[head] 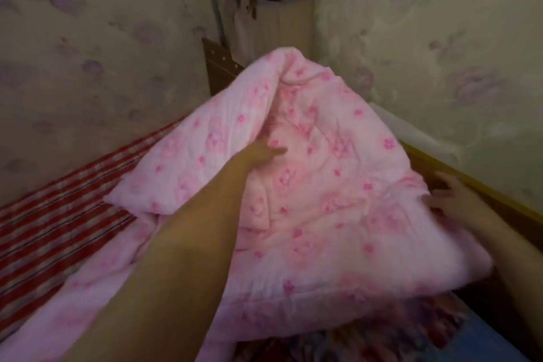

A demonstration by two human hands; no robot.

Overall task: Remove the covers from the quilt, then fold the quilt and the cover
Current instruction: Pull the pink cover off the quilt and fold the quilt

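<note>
A pink quilt (320,185) with a darker pink flower print lies bunched on the bed, its far part raised into a peak. My left hand (261,153) reaches into the middle fold and grips the fabric there; most of its fingers are hidden by the cloth. My right hand (449,197) lies at the quilt's right edge with fingers spread, touching the fabric beside the bed's wooden side rail. A darker flowered cloth (367,332), possibly the cover, shows under the quilt's near edge.
A red-striped sheet (58,229) covers the bed on the left. A wooden rail (482,185) runs along the right side by the wall. A tall cabinet (279,29) with a brown bag on top stands in the far corner, next to a metal pole (213,0).
</note>
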